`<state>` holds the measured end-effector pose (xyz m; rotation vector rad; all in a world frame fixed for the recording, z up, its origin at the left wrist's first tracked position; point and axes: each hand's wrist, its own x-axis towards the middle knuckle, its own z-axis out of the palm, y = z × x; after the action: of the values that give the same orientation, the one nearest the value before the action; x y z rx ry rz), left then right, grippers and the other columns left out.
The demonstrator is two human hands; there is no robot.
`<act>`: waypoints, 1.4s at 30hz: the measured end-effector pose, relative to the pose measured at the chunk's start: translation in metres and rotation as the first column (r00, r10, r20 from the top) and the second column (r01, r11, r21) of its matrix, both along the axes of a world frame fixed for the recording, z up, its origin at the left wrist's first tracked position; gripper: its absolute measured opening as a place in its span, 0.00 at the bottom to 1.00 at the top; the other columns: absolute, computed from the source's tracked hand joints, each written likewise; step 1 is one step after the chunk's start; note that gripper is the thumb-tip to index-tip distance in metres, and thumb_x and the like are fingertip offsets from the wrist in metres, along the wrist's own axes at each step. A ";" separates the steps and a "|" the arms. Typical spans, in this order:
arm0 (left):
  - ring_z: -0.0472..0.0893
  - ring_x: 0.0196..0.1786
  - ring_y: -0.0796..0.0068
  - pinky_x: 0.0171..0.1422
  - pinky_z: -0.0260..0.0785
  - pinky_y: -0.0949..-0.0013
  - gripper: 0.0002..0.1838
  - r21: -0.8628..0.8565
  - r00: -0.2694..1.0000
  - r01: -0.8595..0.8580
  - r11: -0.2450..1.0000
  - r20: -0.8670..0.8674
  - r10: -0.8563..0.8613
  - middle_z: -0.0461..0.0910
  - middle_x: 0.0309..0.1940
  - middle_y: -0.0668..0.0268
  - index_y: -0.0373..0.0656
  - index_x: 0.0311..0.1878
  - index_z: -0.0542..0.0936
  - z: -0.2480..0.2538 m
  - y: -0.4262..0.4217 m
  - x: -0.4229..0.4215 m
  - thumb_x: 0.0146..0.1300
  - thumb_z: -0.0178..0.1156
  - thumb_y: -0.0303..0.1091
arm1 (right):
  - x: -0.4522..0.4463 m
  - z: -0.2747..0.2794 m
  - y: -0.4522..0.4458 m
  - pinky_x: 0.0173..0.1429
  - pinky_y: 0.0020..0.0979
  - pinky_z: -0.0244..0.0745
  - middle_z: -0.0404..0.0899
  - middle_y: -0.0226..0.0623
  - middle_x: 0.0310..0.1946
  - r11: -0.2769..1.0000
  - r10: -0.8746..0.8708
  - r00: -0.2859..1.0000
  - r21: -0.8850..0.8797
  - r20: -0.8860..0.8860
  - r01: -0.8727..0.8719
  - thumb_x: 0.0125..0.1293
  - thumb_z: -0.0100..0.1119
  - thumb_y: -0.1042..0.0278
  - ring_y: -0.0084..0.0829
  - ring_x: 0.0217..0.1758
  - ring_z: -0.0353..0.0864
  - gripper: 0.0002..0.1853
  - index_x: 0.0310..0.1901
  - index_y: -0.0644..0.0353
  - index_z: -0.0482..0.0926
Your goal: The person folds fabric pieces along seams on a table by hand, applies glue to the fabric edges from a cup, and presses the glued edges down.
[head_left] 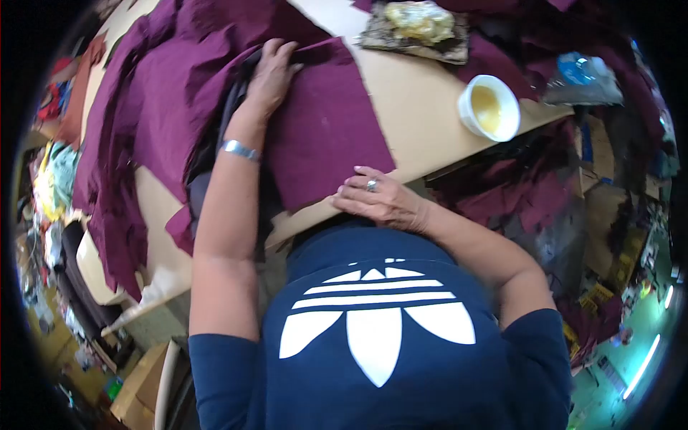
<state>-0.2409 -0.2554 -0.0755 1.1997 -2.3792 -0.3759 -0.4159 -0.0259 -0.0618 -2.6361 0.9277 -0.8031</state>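
A maroon cloth panel (330,122) lies flat on the pale table, reaching its near edge. My left hand (272,75) rests at the panel's upper left, fingers somewhat apart and lying on the cloth; a metal band circles the wrist. Along this side runs a strip of black fabric (231,107), partly under my left forearm. My right hand (380,199) lies at the table's front edge beside the panel's lower corner. Its fingers are loosely extended, with a ring on one, and I see nothing held in them.
More maroon cloth (165,93) is heaped on the left and hangs over the edge. A white bowl (489,107) with yellowish contents stands right, near a yellowish lump (419,21) on a dark board and a clear plastic bag (584,79). A cardboard box (143,387) sits below left.
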 end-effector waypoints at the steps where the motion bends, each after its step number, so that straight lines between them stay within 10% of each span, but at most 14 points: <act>1: 0.69 0.58 0.50 0.61 0.66 0.57 0.21 0.003 1.000 -0.025 1.000 0.007 0.025 0.65 0.57 0.53 0.45 0.57 0.71 -0.002 0.000 0.000 0.59 0.59 0.32 | -0.012 0.008 0.000 0.61 0.41 0.68 0.77 0.37 0.38 0.998 -0.062 0.997 0.023 0.037 0.061 0.59 0.52 0.70 0.35 0.46 0.77 0.15 0.49 0.59 0.77; 6: 0.68 0.60 0.51 0.61 0.64 0.57 0.22 -0.074 0.999 -0.041 0.996 -0.035 0.039 0.64 0.59 0.54 0.48 0.61 0.69 -0.013 0.008 -0.002 0.63 0.54 0.34 | -0.097 0.081 -0.011 0.62 0.41 0.65 0.74 0.46 0.51 0.762 -0.647 0.760 0.061 0.056 0.645 0.47 0.65 0.71 0.50 0.55 0.72 0.23 0.48 0.61 0.74; 8: 0.67 0.60 0.53 0.61 0.64 0.58 0.22 -0.109 0.998 -0.050 0.993 -0.052 0.044 0.64 0.59 0.55 0.49 0.61 0.69 -0.022 0.008 0.000 0.63 0.53 0.35 | -0.144 0.086 -0.011 0.67 0.47 0.57 0.63 0.42 0.63 0.651 -0.744 0.605 -0.106 -0.283 0.752 0.43 0.70 0.60 0.48 0.65 0.61 0.28 0.49 0.56 0.74; 14: 0.63 0.65 0.53 0.67 0.58 0.58 0.21 -0.137 0.999 -0.052 0.989 -0.022 0.049 0.64 0.61 0.55 0.47 0.62 0.69 -0.025 0.007 0.004 0.65 0.52 0.35 | -0.187 0.061 -0.010 0.70 0.57 0.48 0.44 0.36 0.72 0.539 -0.691 0.415 -0.041 -0.592 0.841 0.36 0.74 0.56 0.45 0.74 0.43 0.27 0.45 0.45 0.82; 23: 0.64 0.64 0.54 0.66 0.58 0.58 0.21 -0.147 0.998 -0.055 0.988 -0.051 0.048 0.64 0.61 0.55 0.47 0.61 0.70 -0.028 0.006 0.005 0.64 0.53 0.37 | -0.178 0.064 -0.015 0.72 0.55 0.45 0.44 0.38 0.73 0.510 -0.629 0.371 -0.002 -0.683 0.860 0.37 0.74 0.60 0.45 0.76 0.40 0.26 0.43 0.48 0.79; 26: 0.65 0.63 0.53 0.65 0.60 0.58 0.21 -0.091 0.998 -0.039 0.995 -0.059 0.034 0.66 0.60 0.55 0.46 0.60 0.71 -0.023 0.003 0.005 0.64 0.53 0.38 | -0.190 0.068 -0.009 0.69 0.60 0.45 0.45 0.40 0.72 0.587 -0.716 0.549 0.055 -0.431 0.808 0.36 0.74 0.60 0.49 0.75 0.42 0.26 0.41 0.51 0.76; 33: 0.64 0.65 0.50 0.70 0.55 0.59 0.24 0.163 0.996 -0.001 0.987 0.091 -0.014 0.64 0.63 0.49 0.45 0.62 0.70 0.008 -0.002 0.006 0.63 0.53 0.40 | -0.158 0.105 0.006 0.70 0.62 0.39 0.49 0.40 0.71 0.545 -0.592 0.422 0.045 -0.687 0.837 0.38 0.73 0.63 0.49 0.75 0.41 0.22 0.35 0.56 0.73; 37: 0.67 0.62 0.53 0.68 0.58 0.60 0.23 0.072 0.999 0.008 0.997 0.051 -0.012 0.71 0.56 0.52 0.43 0.60 0.71 -0.003 -0.007 0.007 0.62 0.55 0.40 | -0.099 0.116 -0.038 0.67 0.50 0.52 0.65 0.37 0.63 0.800 -0.570 0.754 -0.012 -0.326 0.600 0.43 0.67 0.69 0.45 0.69 0.56 0.13 0.31 0.57 0.76; 42: 0.72 0.57 0.51 0.63 0.62 0.61 0.20 0.269 1.000 0.001 0.963 0.015 -0.005 0.74 0.53 0.51 0.42 0.59 0.73 0.006 -0.013 0.005 0.62 0.51 0.28 | -0.005 0.052 -0.115 0.61 0.34 0.64 0.77 0.40 0.48 0.890 -0.368 0.911 0.354 0.188 0.287 0.52 0.51 0.80 0.39 0.56 0.73 0.14 0.40 0.60 0.79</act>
<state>-0.2363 -0.2679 -0.0697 1.3189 -2.3992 -0.7134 -0.4213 -0.1407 -0.0095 -2.0703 1.3274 -0.9435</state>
